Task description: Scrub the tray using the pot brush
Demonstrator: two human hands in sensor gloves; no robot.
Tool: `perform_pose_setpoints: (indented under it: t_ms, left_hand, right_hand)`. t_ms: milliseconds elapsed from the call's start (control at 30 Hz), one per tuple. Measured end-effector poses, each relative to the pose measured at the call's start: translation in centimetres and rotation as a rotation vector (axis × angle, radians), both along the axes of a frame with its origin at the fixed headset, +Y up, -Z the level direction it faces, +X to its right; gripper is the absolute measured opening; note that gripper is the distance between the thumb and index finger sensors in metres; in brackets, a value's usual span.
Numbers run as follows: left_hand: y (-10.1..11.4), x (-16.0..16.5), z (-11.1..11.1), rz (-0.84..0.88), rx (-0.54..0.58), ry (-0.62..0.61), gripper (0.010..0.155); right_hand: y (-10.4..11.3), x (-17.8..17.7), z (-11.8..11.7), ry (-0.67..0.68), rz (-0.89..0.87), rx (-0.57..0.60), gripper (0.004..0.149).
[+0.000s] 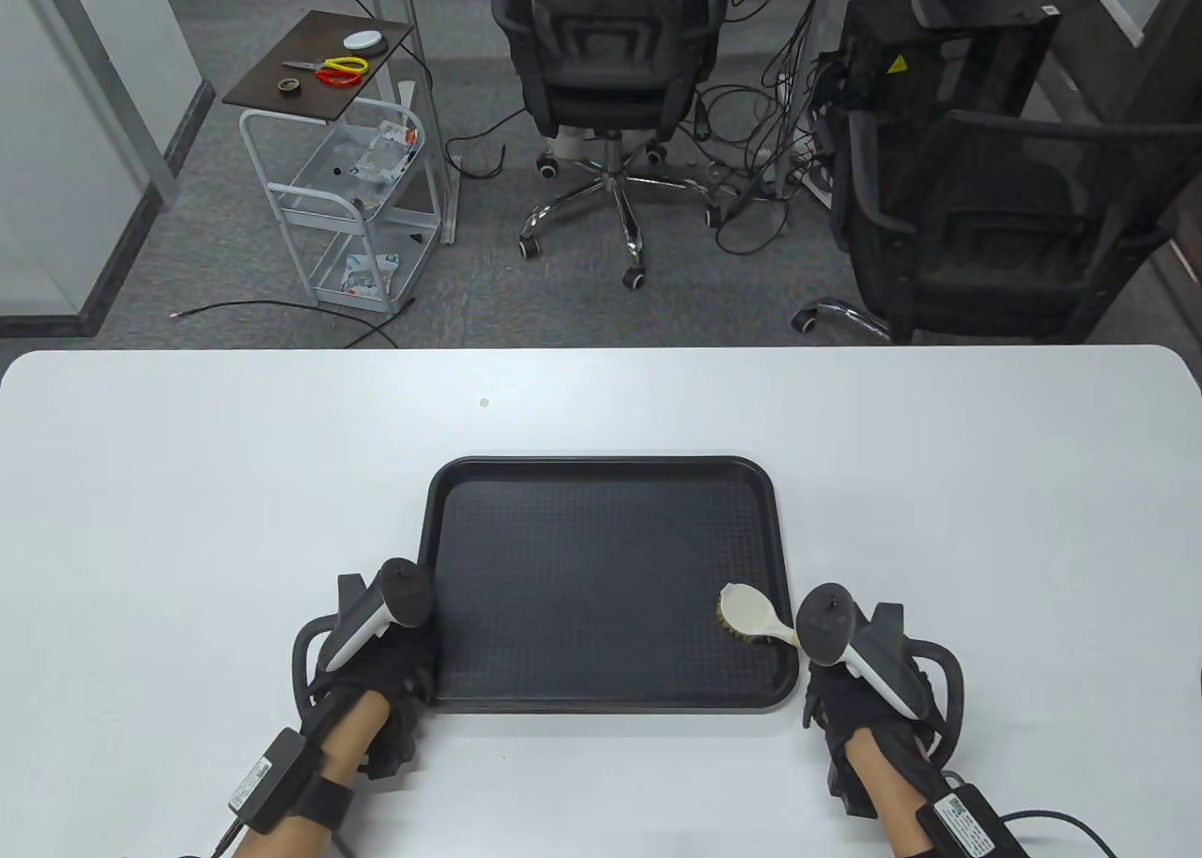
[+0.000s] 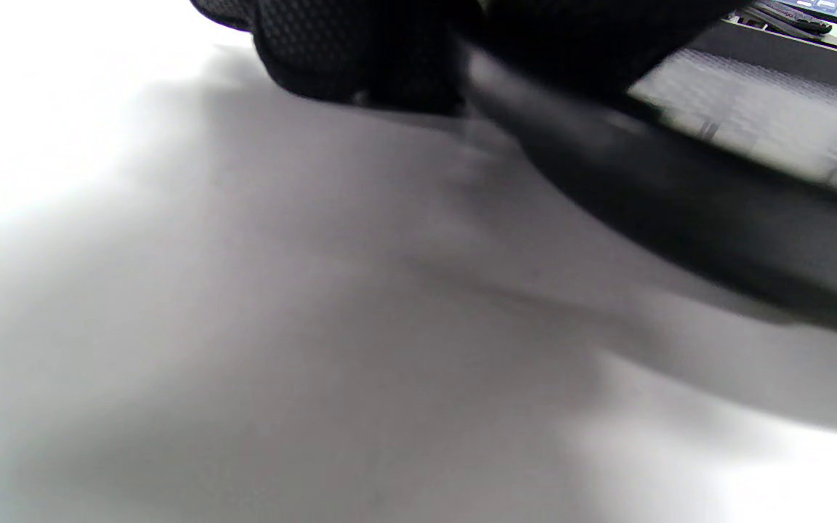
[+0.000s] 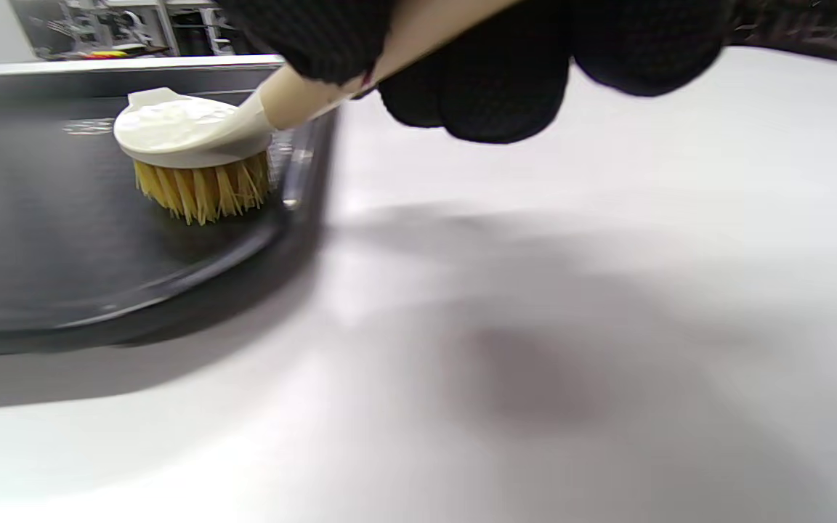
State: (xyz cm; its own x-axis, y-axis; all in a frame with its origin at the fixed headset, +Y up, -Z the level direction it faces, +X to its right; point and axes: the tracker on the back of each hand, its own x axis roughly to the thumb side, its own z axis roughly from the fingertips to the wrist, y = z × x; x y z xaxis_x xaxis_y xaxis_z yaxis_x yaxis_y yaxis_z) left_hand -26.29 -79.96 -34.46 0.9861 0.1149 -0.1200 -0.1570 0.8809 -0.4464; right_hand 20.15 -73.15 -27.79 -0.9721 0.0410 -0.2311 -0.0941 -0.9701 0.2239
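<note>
A black rectangular tray (image 1: 601,468) lies on the white table near the front edge. My right hand (image 1: 850,684) grips the cream handle of the pot brush (image 1: 751,612), whose yellow bristles rest on the tray floor in its near right corner. In the right wrist view the brush head (image 3: 193,138) stands bristles down just inside the tray rim (image 3: 302,189), with my gloved fingers (image 3: 491,80) wrapped round the handle. My left hand (image 1: 404,680) grips the tray's near left corner. The left wrist view shows my gloved fingers (image 2: 360,51) on the tray rim (image 2: 651,181), blurred.
The white table (image 1: 188,520) stretches wide on both sides of the tray and behind it. Beyond its far edge stand two black office chairs (image 1: 610,60), a white cart (image 1: 347,191) and loose cables on the floor.
</note>
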Motion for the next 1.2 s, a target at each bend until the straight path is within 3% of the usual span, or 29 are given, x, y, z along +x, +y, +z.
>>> perform_pose_setpoints:
  t_ms: [167, 400, 533, 800, 1000, 1200]
  left_hand:
    - [0.0, 0.0, 0.0, 0.0, 0.0, 0.0, 0.076]
    - [0.0, 0.0, 0.0, -0.001, 0.001, -0.001, 0.076]
    - [0.1, 0.0, 0.0, -0.001, 0.0, -0.002, 0.076]
    - [0.1, 0.0, 0.0, 0.0, 0.0, -0.002, 0.076]
    - [0.1, 0.0, 0.0, 0.006, -0.001, -0.003, 0.076]
    - [0.1, 0.0, 0.0, 0.007, -0.001, -0.004, 0.076]
  right_hand:
    - [1.0, -0.9, 0.1, 0.033, -0.028, 0.011, 0.051]
    - [2.9, -9.2, 0.7, 0.25, -0.071, 0.129, 0.051]
    - [2.3, -14.9, 0.8, 0.376, -0.104, 0.129, 0.052]
    - [-0.4, -22.8, 1.1, 0.521, -0.125, 0.07, 0.053]
    - [-1.3, -25.0, 1.4, 0.553, -0.112, 0.074, 0.053]
    - [-1.7, -22.3, 1.5, 0.532, -0.118, 0.073, 0.052]
